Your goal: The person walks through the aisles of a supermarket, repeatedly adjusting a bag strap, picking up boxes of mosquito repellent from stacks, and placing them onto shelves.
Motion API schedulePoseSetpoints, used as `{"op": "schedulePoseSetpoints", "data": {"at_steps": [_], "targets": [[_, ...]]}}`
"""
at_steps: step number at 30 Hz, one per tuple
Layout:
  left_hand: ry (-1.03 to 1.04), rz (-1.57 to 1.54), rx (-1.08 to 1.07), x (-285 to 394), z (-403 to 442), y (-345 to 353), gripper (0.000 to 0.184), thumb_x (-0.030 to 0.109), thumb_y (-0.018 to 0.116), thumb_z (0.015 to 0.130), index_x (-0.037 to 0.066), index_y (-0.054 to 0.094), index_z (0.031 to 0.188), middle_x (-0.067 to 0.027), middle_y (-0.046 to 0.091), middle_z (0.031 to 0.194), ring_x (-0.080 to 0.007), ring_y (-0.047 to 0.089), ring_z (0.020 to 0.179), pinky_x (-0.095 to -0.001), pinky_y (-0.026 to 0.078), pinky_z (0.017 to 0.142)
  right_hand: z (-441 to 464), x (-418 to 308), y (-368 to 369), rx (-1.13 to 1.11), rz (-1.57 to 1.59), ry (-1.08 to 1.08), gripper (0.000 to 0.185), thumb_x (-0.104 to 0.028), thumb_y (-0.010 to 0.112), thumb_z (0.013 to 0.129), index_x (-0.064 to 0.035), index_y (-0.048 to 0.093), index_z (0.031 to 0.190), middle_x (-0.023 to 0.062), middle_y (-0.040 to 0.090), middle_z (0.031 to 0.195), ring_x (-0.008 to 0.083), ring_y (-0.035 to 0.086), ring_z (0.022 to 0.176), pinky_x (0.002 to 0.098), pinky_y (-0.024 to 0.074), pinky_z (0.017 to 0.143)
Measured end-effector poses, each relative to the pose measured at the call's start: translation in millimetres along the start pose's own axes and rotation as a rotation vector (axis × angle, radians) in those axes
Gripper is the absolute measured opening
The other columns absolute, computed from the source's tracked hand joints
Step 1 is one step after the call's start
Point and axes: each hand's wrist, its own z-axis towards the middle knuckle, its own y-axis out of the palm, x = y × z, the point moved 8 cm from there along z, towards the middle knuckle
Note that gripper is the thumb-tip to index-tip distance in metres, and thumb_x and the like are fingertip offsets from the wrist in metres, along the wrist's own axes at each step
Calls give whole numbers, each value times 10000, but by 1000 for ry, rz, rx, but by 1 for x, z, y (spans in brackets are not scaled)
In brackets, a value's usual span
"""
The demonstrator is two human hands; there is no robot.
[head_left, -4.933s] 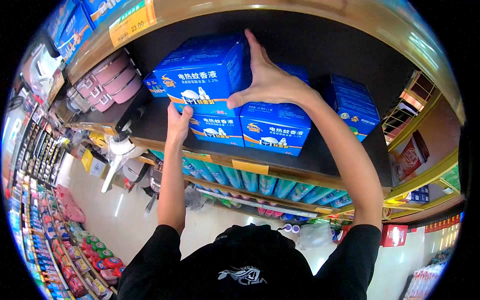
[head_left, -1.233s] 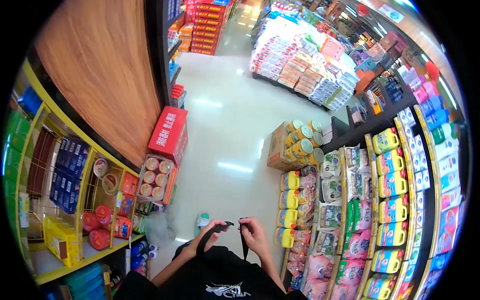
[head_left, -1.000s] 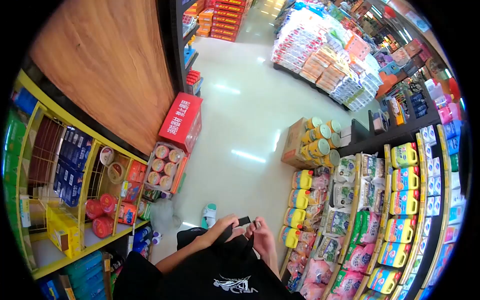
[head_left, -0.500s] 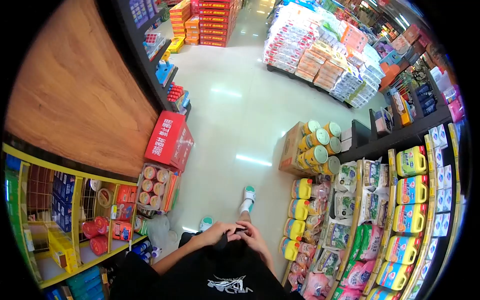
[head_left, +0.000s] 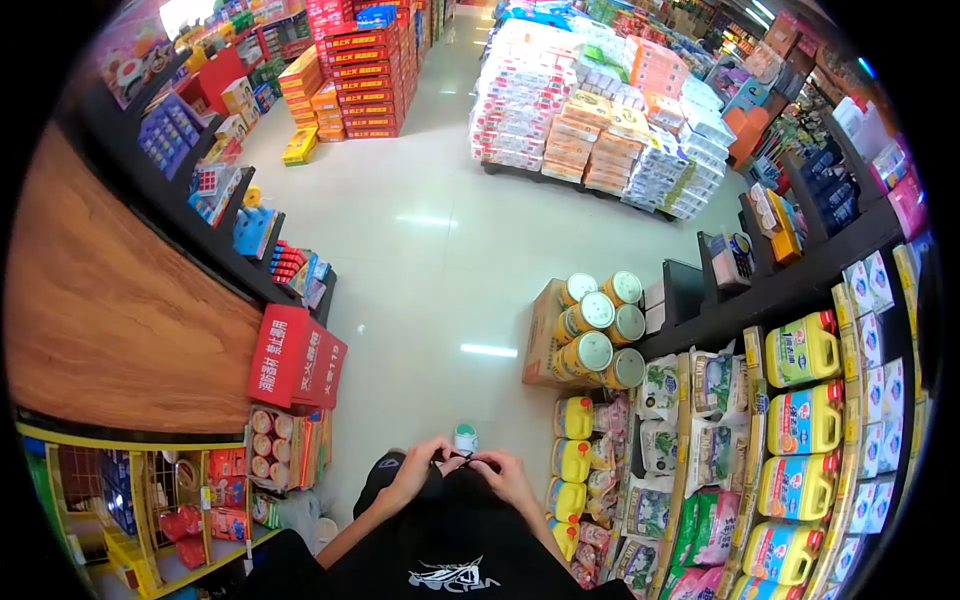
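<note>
1. A thin black strap point(head_left: 438, 457), its ends unclear, sat just before the white-printed black shirt point(head_left: 450, 540).
2. The bare left grip point(head_left: 426, 470) and bare right grip point(head_left: 507, 478) pinched it between them, fingertips closed.

The red box point(head_left: 297, 358) stands just beside the wooden panel point(head_left: 120, 310), a pack of round tubs point(head_left: 271, 446) on its near side. Across the floor from it are yellow cans point(head_left: 597, 312); well beyond it, stacked red cartons point(head_left: 365, 85) and wrapped packs point(head_left: 600, 115).
</note>
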Motion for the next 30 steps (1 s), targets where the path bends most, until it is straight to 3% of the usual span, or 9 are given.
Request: {"op": "schedulePoseSetpoints", "data": {"at_steps": [2,6,11,13,17,21,24,27,30], "targets": [[-63,69,24,1,8,-8,180,9,694,825,27,580,963,-110,626,797,-140,604,757,-289,493,685,10,-1,-9,21,-16,-70,154,-158,683,849,-46,711,951,106,697,871,267,613,838,362,479,770],[-18,83,57,16,39,-17,337,-28,655,808,54,620,1133,-133,643,865,-223,647,801,-311,509,710,43,-22,-22,23,-106,-166,121,-140,679,849,-44,705,919,97,679,836,258,609,825,355,479,747],[73,188,-77,11,84,-27,290,-21,627,811,49,643,1092,-151,644,899,-274,652,856,-334,509,748,84,-15,-24,152,-32,-128,120,-115,666,864,-29,693,943,102,667,811,231,625,780,329,497,683],[78,154,-89,-10,101,-40,285,-19,626,809,43,645,1086,-155,649,918,-282,652,874,-346,510,758,101,-4,-17,116,54,13,128,-108,656,875,-15,686,957,109,672,810,209,635,742,312,501,658],[106,142,-153,10,146,-83,280,-23,613,808,24,641,1082,-158,657,947,-298,651,890,-358,511,789,149,-13,-5,104,75,202,142,-118,643,889,-4,667,969,134,679,845,213,648,715,319,506,674],[153,137,-118,-3,184,-132,290,-34,615,796,40,646,1075,-152,659,937,-288,652,883,-346,512,784,206,-34,10,173,0,91,137,-116,634,895,-4,665,967,134,683,838,217,650,713,314,506,671],[58,95,-68,-23,211,-182,287,-37,608,800,52,651,1070,-153,661,943,-283,651,870,-342,510,772,250,-41,23,179,2,44,138,-117,636,893,-5,662,969,128,680,834,221,649,719,315,506,672],[208,114,43,-21,231,-227,251,-22,594,810,54,658,1041,-154,655,870,-307,647,814,-356,506,725,287,-57,39,73,14,103,130,-99,625,911,7,638,986,96,680,828,144,640,754,268,502,698],[164,101,15,-36,247,-247,236,-5,593,823,54,659,1042,-157,658,879,-302,648,824,-359,508,737,314,-91,61,-3,66,34,150,-100,646,900,8,631,1002,95,686,855,135,646,783,276,506,700]]}}
